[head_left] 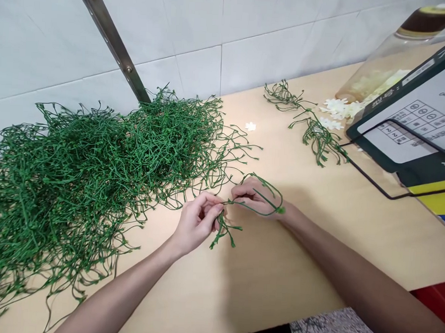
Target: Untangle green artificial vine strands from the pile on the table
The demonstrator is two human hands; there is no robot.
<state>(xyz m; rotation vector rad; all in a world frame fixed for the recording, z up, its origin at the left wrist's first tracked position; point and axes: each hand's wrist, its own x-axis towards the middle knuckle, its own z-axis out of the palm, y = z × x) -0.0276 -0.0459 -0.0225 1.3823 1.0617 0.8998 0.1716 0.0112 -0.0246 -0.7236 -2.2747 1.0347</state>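
Between thumb and fingers, my left hand (198,220) pinches a green artificial flower stem (225,231), its short branching tips hanging below the fingertips. My right hand (256,195) is closed just to the right, fingers curled at the same stem, with a long green strand looping over the back of the hand. Both hands are held close together above the tabletop (277,268). A large tangled pile of green plastic stems (107,160) spreads to the left, its loose ends reaching close to my left hand. Part of my right fingers' grip is hidden.
More stems (317,131) lie at the back right beside white petal pieces (337,109). A single white blossom (250,126) rests nearby. A clear bottle (384,60), a printed box (419,117) and a black wire frame (383,192) stand right. A metal bracket (113,44) leans against the tiled wall.
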